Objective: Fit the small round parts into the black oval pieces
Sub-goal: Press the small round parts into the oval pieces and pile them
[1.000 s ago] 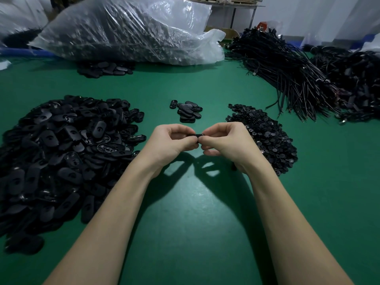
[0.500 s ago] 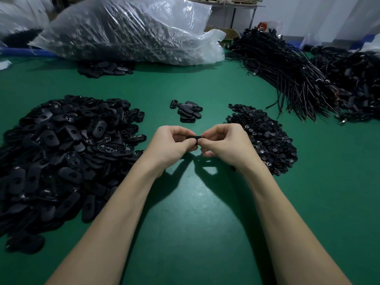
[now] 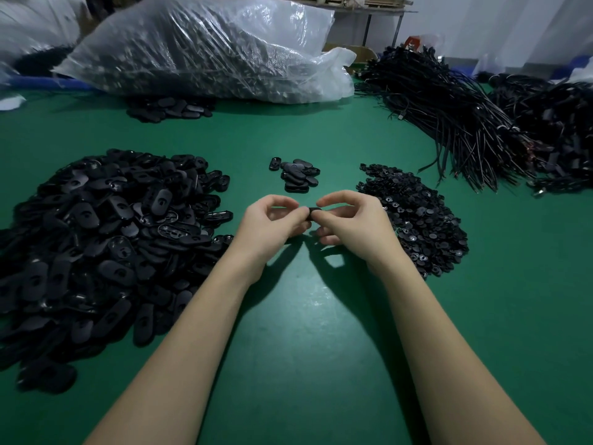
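Black parts on a green table, as I saw it from my remote seat.

I saw a plain deep green table (image 3: 288, 364) carrying a glossy black heap of oval pieces (image 3: 106, 239), a small black stack of the same (image 3: 298, 176) and a matt black mound of round parts (image 3: 417, 216) flecked with silvery glints. The cable bundle (image 3: 449, 117) was black; the plastic bag (image 3: 208, 46) was clear-whitish over dark grey contents.

Both bare forearms extend forward from the near edge and converge at centre. The left hand (image 3: 271, 224) and right hand (image 3: 348, 220) meet fingertip to fingertip, fingers curled, thumbs and forefingers pinching one small black piece (image 3: 313, 211) between them.
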